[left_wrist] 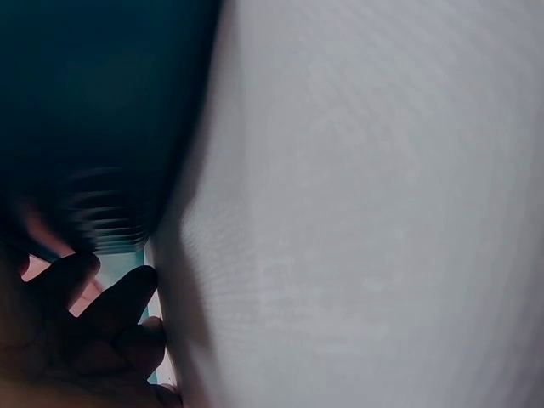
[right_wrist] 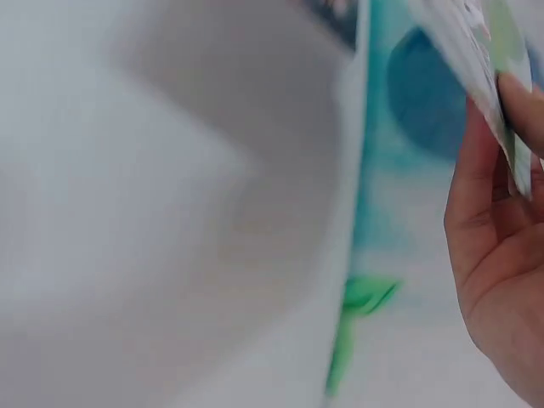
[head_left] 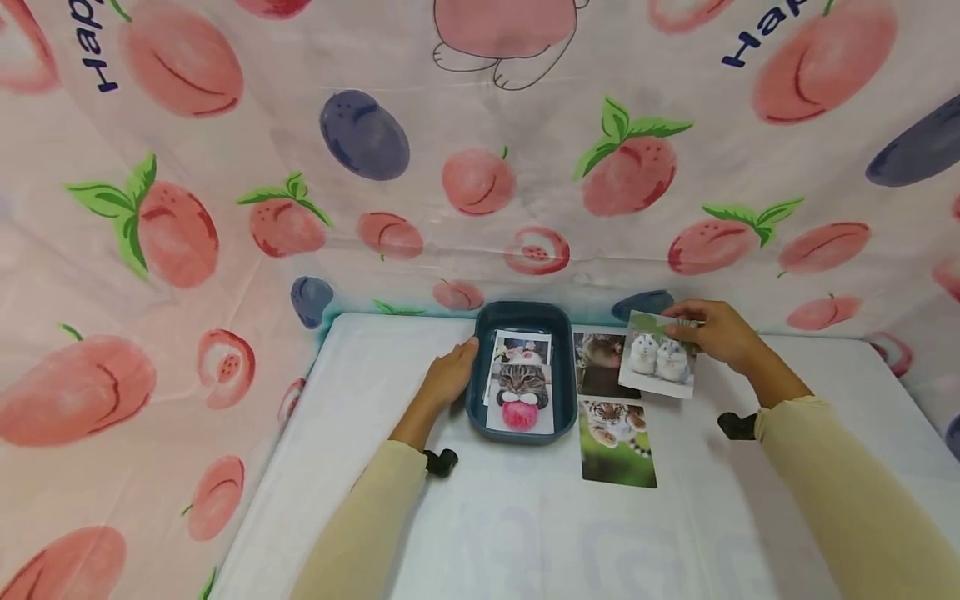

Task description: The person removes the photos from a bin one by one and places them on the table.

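Note:
My left hand (head_left: 452,372) rests at the left side of a dark blue tray (head_left: 567,392), fingers against its outer wall. In the left wrist view its spread fingers (left_wrist: 119,302) are in shadow by the tray wall (left_wrist: 102,93). Inside the tray lie photo cards, the top one a cat with a pink ball (head_left: 521,398). My right hand (head_left: 716,333) pinches a photo card of two white furry animals (head_left: 652,362) by its upper right, thumb on the picture side. This card is tilted and overlaps a dark photo card (head_left: 596,379) beside the tray.
A tiger photo card (head_left: 618,446) lies on the white table (head_left: 525,525), right of the tray and nearer me. A fruit-printed cloth (head_left: 420,192) hangs behind the table's far edge and along the left side.

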A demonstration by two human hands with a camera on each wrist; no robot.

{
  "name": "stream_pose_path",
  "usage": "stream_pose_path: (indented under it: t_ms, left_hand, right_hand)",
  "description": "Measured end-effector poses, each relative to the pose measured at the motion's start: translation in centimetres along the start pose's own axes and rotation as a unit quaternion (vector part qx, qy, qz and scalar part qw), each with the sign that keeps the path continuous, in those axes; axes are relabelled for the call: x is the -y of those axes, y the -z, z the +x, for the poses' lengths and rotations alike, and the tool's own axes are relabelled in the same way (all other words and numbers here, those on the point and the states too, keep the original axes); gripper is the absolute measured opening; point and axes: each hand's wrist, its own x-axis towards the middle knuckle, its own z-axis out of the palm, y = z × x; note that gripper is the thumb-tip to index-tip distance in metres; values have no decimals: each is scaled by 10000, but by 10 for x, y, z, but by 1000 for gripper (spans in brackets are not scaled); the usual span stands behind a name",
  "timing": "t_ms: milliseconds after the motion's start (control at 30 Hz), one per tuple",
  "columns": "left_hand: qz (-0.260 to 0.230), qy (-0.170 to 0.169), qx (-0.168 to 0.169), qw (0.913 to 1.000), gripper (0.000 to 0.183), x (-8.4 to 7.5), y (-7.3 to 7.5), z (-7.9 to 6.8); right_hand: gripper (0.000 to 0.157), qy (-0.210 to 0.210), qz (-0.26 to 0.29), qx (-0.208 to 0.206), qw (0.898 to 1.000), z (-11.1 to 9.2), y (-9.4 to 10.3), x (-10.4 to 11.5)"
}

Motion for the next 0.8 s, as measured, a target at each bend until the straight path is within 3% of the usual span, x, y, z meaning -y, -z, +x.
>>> stream_pose_path:
  t_ms: [467,800]
  left_hand:
    - [-35,144,-24,9999,78,1,-1,0]
    - [-12,162,-20,9999,80,2,-1,1]
  right_hand:
    - [50,-398,-427,234,9980,9,0,-63]
    - [53,-479,-527,-174,9973,17,-13,-63]
